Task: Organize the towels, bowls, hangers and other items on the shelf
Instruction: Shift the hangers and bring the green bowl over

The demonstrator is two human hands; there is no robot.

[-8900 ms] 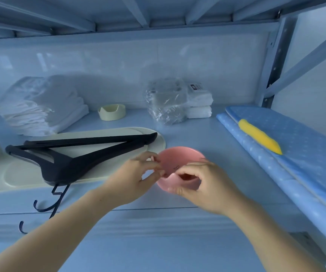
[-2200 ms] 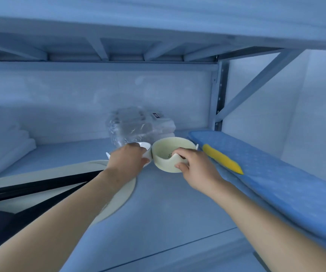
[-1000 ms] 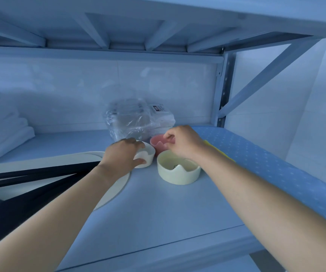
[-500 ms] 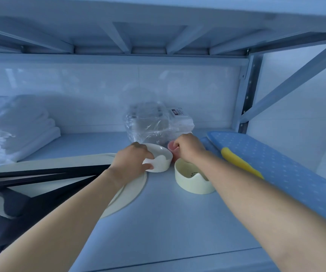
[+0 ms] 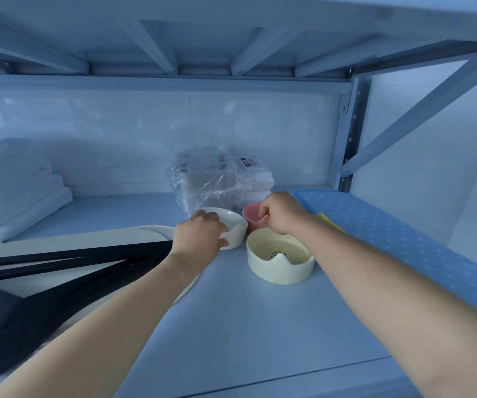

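Left hand (image 5: 200,237) grips the white bowl (image 5: 231,225) by its rim; right hand (image 5: 280,212) pinches the pink bowl (image 5: 250,215) — rigid, light, likely breakable; rims suit holding.

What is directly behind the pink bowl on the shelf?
Behind the pink bowl lies a clear plastic-wrapped pack with folded white cloths. The right hand grips the bowl's rim and covers its right side, so whatever lies there is hidden.

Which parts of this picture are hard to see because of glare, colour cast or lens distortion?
Head view: blue cast overall; glare on the crinkled clear plastic bag hides its contents; wide-angle bending stretches both forearms; the black plastic hangers sink into shadow.
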